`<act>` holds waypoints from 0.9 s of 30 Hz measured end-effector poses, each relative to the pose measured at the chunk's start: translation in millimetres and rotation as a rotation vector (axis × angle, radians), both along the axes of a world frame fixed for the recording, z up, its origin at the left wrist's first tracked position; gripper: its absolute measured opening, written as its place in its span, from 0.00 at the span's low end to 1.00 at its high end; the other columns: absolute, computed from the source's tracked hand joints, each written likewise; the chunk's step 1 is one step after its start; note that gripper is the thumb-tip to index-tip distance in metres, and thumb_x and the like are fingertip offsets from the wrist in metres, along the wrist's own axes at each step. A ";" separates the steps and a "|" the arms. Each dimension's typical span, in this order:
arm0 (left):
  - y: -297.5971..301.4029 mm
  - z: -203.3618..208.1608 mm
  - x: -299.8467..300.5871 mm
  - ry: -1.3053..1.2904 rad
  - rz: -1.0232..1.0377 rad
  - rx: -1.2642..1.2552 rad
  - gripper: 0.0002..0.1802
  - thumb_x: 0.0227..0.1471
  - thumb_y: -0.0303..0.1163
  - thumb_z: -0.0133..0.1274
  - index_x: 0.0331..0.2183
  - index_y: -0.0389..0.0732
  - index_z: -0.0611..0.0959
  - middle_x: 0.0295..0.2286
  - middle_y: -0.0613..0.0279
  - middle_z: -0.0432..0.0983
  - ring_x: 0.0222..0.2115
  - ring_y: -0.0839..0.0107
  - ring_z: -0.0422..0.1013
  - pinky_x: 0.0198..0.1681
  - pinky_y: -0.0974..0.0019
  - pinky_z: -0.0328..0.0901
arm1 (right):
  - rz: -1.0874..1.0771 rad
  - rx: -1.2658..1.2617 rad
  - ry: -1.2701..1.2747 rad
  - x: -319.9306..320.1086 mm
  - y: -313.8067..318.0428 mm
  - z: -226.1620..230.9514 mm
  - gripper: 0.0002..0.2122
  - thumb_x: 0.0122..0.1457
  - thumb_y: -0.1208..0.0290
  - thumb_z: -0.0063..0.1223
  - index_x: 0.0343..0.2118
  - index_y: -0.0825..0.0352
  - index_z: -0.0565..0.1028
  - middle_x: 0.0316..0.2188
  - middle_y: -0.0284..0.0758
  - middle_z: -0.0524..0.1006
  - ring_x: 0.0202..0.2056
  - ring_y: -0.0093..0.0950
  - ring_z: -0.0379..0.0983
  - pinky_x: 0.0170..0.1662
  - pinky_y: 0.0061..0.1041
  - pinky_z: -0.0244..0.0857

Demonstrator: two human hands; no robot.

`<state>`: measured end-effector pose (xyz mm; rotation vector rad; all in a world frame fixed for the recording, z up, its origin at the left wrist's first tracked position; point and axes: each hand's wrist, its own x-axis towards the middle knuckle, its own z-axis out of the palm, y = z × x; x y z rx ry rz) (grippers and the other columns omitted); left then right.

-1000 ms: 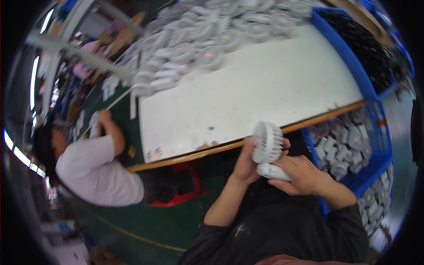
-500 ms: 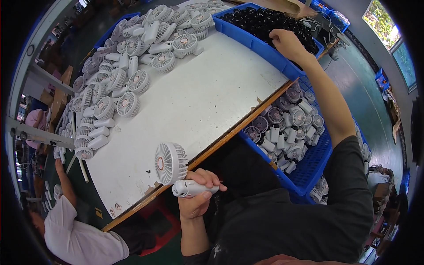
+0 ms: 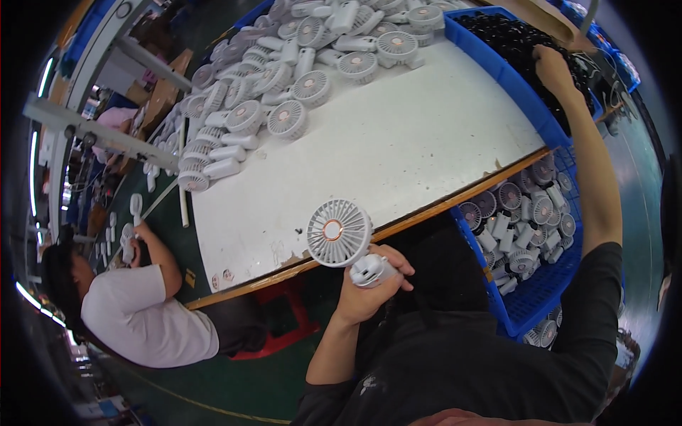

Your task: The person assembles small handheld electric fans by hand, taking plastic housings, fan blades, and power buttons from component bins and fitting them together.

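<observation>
A white handheld fan [image 3: 339, 233] with a round slatted head and a copper-coloured ring at its centre is in my left hand [image 3: 366, 295]. The fingers wrap round its short handle, and the head juts over the table's front edge. Out to the far right, my right hand [image 3: 554, 69] reaches into a blue crate [image 3: 501, 85] full of small black looped pieces [image 3: 508, 35]. Its fingers are curled together at the surface of the heap. Whatever they pinch is too small to make out.
Many white fans [image 3: 312, 89] lie heaped across the far left of the white table [image 3: 398, 156]. Below the table's right edge, a blue basket [image 3: 529, 305] holds more fans [image 3: 543, 209]. At left, a co-worker in a white shirt [image 3: 153, 312] handles similar fans beside a metal frame [image 3: 106, 135].
The view has swung left, bringing more of the co-worker into sight. In my left hand the fan has turned, its front grille facing me more squarely. My right hand stays at the black pieces.
</observation>
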<state>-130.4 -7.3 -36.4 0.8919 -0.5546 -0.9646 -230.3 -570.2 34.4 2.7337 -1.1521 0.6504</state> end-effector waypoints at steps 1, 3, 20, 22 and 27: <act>-1.9 3.0 -1.9 -0.058 0.042 0.093 0.11 0.50 0.17 0.56 0.37 0.35 0.76 0.35 0.56 0.74 0.35 0.72 0.74 0.33 0.69 0.75 | 0.052 -0.013 -0.112 -1.8 6.5 0.7 0.10 0.53 0.78 0.45 0.37 0.70 0.76 0.35 0.49 0.79 0.40 0.46 0.76 0.44 0.40 0.68; -1.5 4.6 -4.7 -0.246 0.178 0.215 0.10 0.50 0.15 0.55 0.36 0.34 0.76 0.35 0.54 0.73 0.36 0.66 0.75 0.33 0.68 0.75 | 0.249 0.203 -0.275 24.1 78.0 9.1 0.10 0.54 0.79 0.47 0.38 0.71 0.76 0.31 0.43 0.79 0.35 0.35 0.77 0.41 0.31 0.69; -13.1 -12.7 -26.4 -0.391 0.466 0.148 0.12 0.49 0.16 0.54 0.38 0.36 0.77 0.35 0.62 0.73 0.38 0.74 0.71 0.41 0.71 0.67 | 0.812 1.742 -0.756 -5.9 404.0 -86.1 0.16 0.52 0.85 0.59 0.44 0.70 0.73 0.47 0.36 0.70 0.49 0.25 0.68 0.48 0.25 0.68; -13.5 -9.8 -28.1 -0.160 0.363 0.162 0.12 0.50 0.17 0.54 0.39 0.36 0.77 0.36 0.63 0.73 0.36 0.76 0.71 0.39 0.72 0.70 | 0.741 1.702 -0.802 -7.8 411.6 -77.9 0.15 0.52 0.86 0.57 0.44 0.71 0.74 0.46 0.37 0.71 0.48 0.26 0.69 0.50 0.26 0.65; -5.6 1.5 -27.3 0.040 0.256 0.250 0.11 0.55 0.24 0.54 0.41 0.34 0.75 0.29 0.65 0.73 0.26 0.78 0.72 0.26 0.73 0.71 | 0.793 1.300 -0.733 -5.0 405.1 -68.3 0.12 0.51 0.84 0.59 0.39 0.71 0.74 0.43 0.40 0.73 0.44 0.32 0.72 0.47 0.28 0.67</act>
